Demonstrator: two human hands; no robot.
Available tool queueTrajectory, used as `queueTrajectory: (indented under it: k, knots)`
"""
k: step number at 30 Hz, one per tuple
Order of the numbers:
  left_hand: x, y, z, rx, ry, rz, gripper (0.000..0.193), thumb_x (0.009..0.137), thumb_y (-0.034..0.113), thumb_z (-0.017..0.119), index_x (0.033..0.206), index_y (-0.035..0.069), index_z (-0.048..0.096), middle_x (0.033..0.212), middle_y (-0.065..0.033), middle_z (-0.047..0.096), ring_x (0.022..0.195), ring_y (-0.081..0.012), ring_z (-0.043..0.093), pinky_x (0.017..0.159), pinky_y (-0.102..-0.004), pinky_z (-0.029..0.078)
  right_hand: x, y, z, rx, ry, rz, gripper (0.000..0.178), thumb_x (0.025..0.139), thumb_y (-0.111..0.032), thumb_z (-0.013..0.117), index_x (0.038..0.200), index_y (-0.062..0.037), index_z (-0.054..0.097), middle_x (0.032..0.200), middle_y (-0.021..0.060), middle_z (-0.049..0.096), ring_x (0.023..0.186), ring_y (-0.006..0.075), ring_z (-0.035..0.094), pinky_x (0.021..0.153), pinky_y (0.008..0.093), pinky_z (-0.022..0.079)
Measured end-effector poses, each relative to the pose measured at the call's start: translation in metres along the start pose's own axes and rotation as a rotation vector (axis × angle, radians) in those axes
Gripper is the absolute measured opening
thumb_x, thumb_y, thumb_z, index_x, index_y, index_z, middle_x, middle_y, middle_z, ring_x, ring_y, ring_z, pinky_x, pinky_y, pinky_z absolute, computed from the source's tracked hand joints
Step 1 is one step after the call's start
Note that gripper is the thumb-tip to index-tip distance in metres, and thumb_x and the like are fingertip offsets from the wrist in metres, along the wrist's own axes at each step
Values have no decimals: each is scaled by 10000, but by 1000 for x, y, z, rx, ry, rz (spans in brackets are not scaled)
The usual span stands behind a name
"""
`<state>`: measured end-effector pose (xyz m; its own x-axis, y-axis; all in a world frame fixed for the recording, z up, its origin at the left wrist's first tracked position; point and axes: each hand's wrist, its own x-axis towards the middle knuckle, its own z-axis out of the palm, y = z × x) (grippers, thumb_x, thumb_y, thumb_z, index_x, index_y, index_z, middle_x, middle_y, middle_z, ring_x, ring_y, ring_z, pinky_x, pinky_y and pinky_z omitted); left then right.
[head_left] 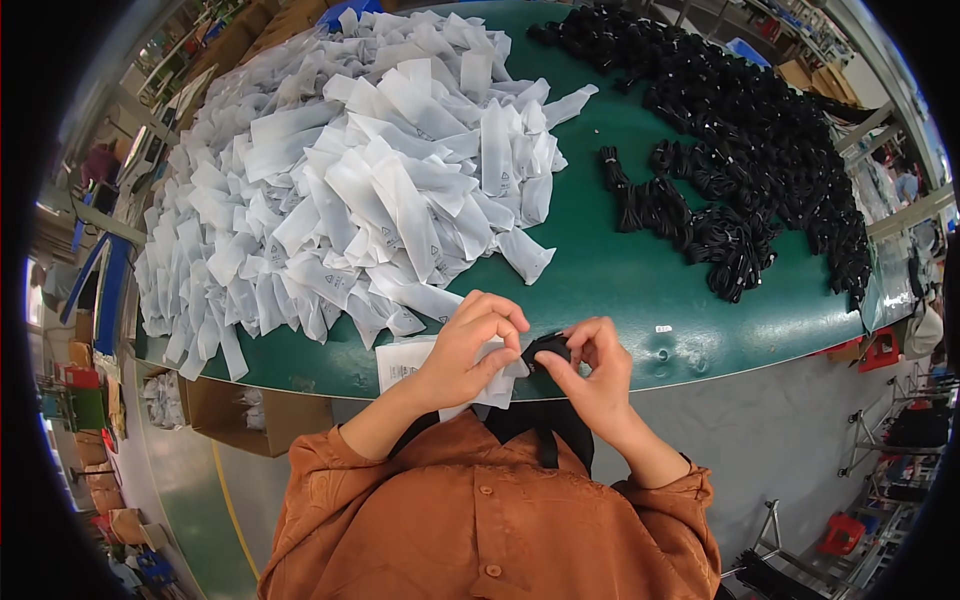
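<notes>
Near the front edge of the green table, my right hand (pixel 600 372) pinches a bundled black cable (pixel 545 352) between thumb and fingers. Close beside it on the left, my left hand (pixel 470 350) has its thumb and fingers brought together at a white translucent bag (pixel 512 372), whose mouth is next to the cable bundle. Whether the cable's end is inside the bag I cannot tell. Flat white bags (pixel 398 362) lie at the table edge under my left hand, partly hidden by it. A large heap of white bags (pixel 370 180) spreads over the table's left side.
Many bundled black cables (pixel 740 150) lie piled on the right of the green table (pixel 590 250). A small white label (pixel 663 329) rests near its front edge. Below on the left stands a cardboard box (pixel 230 412). Red stools (pixel 842 533) and metal racks line the right side.
</notes>
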<state>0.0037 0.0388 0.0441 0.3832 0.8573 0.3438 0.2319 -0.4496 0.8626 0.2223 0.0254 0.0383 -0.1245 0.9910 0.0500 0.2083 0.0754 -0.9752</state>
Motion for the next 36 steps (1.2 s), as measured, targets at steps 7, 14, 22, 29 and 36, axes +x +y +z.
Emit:
queueTrajectory:
  k: [7,14,22,29,36]
  knots:
    - [0,-5,-1,-242,-13,-90,111,942,149,659,903,78,583,1150,-58,574,989,-178,499,855,-302,427,10,-4,-8,26,-246,-506,353,748,-42,866,935,-17,567,1135,186,657,756,177,600,686,307,519]
    - [3,0,4,-583,5,-215,126,987,172,621,949,60,576,1242,-82,521,1056,-145,493,899,-287,425,15,-21,-1,-67,-264,-461,214,784,-66,832,917,5,680,1255,190,573,861,197,641,739,320,533]
    - [40,-9,-43,-510,389,-140,146,1027,177,554,1049,39,595,1229,-101,560,1160,-176,521,1033,-335,401,60,-16,2,-90,39,-640,217,938,71,529,1115,26,646,1095,151,595,762,174,639,647,254,519]
    - [12,5,-62,445,623,110,215,894,49,679,1103,19,641,1201,-105,643,1128,-257,604,1005,-368,447,159,66,-63,-1193,393,-293,370,909,-318,723,1127,-27,651,1060,152,623,770,328,685,625,403,553]
    - [-57,-19,19,457,-1,-7,246,819,138,769,1016,41,659,987,-113,602,932,-325,600,821,-398,497,134,82,-60,-944,386,-365,318,812,-155,758,1054,-34,592,1001,146,607,717,301,665,594,401,529]
